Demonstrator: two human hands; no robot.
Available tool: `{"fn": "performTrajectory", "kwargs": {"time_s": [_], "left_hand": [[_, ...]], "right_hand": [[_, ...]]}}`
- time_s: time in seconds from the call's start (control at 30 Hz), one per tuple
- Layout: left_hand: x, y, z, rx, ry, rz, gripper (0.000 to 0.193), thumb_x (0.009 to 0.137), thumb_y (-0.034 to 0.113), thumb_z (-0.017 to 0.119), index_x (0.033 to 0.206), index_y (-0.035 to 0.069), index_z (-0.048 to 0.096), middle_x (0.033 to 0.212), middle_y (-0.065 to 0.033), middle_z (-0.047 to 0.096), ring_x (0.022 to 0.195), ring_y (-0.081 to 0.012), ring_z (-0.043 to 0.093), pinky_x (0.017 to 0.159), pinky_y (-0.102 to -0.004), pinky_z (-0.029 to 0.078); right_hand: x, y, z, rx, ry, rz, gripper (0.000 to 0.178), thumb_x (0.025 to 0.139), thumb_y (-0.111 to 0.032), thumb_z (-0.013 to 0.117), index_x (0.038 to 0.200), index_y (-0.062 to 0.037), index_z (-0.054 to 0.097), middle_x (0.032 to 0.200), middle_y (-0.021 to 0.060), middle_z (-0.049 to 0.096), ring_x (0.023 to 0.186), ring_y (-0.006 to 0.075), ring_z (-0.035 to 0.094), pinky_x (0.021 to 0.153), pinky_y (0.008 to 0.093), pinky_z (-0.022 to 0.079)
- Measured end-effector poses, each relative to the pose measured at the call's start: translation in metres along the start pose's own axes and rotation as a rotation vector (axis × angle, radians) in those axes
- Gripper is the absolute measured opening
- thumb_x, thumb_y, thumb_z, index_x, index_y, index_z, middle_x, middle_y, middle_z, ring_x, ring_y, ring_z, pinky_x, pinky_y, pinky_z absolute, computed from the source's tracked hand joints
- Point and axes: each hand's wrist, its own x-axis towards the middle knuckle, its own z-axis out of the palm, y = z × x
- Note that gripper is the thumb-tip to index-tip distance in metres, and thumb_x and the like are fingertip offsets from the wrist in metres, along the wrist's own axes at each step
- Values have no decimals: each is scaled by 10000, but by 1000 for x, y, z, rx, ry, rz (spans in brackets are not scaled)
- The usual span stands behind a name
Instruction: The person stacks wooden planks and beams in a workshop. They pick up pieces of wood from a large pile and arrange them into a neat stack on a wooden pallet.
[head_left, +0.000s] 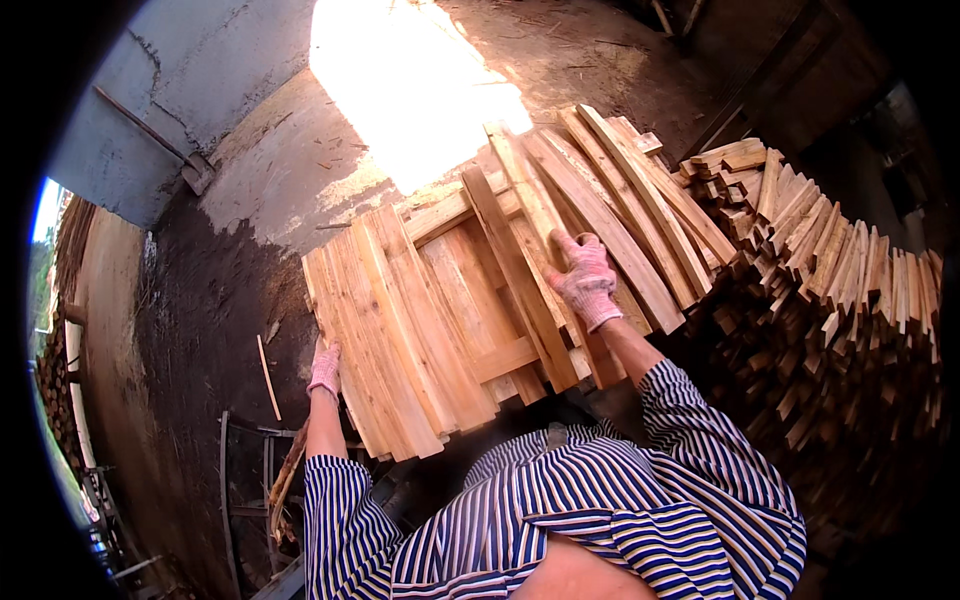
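Right hand [583, 280]: gloved fingers lie spread and flat on a long wooden slat [535, 215] near the middle of the wooden frame [440, 310], gripping nothing visible.

Left hand [325, 370]: gloved fingers curl over the near left edge of the frame; whether they clamp it cannot be told.

The frame lies directly ahead of the person, its planks side by side and angled away. More loose slats [625, 195] fan out on its far right side. A large stack of short wood pieces [820, 260] stands to the right. No packages, labels or signs are visible. Dark ground [215, 300] lies left, with a bright sunlit patch [410, 90] beyond.
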Motion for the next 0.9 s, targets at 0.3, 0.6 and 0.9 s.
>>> {"fn": "performTrajectory", "kwargs": {"time_s": [0.3, 0.6, 0.9], "left_hand": [[3, -1, -3, -67, -22, -122, 701, 993, 292, 636, 1586, 123, 303, 1430, -177, 543, 1258, -293, 548, 1025, -419, 458], [1, -4, 1, -76, 10, -120, 590, 1038, 219, 566, 1571, 198, 315, 1375, -149, 585, 1166, -323, 620, 921, -532, 555], [-4, 4, 2, -95, -52, -73, 629, 1020, 366, 593, 1565, 239, 306, 1330, -190, 594, 1093, -351, 651, 878, -581, 571]], "right_hand": [[-28, -36, 79, 44, -227, 66, 802, 852, -343, 746, 1551, -241, 365, 1407, 235, 495, 1216, 403, 583, 963, 481, 507], [-70, -121, 121, 256, -402, -175, 681, 993, -516, 493, 1575, -192, 352, 1545, 245, 413, 1225, 377, 606, 974, 455, 523], [41, 5, 35, -400, 116, 234, 710, 1016, -503, 442, 1628, -290, 151, 1677, 200, 143, 1542, 396, 164, 1241, 574, 126]]}}
